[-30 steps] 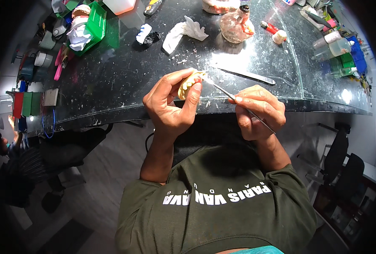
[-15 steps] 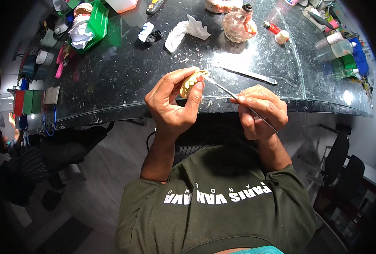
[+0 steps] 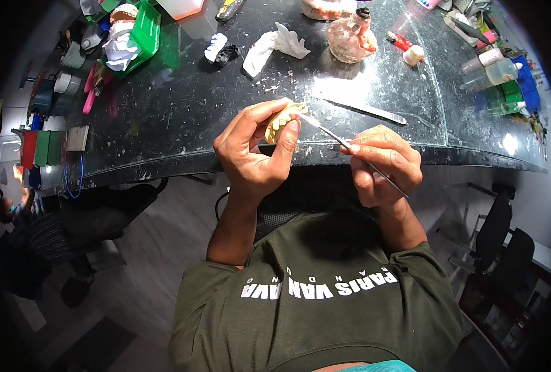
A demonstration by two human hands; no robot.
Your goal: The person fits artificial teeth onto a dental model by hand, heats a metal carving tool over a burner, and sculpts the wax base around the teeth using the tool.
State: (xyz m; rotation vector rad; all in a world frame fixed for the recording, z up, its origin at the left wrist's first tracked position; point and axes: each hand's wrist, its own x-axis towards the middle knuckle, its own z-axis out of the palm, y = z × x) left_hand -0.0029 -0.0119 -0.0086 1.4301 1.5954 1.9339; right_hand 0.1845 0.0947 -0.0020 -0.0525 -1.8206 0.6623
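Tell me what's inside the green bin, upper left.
Crumpled white tissue and a pink-and-white dental model show inside the green bin. Anything beneath them is covered and can't be seen.

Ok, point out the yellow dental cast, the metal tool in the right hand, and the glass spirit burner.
Yellow dental cast (image 3: 276, 124): head view, on its toothed face.
Metal tool (image 3: 330, 134): head view, on its shaft.
Glass spirit burner (image 3: 346, 47): head view, on its rounded body.
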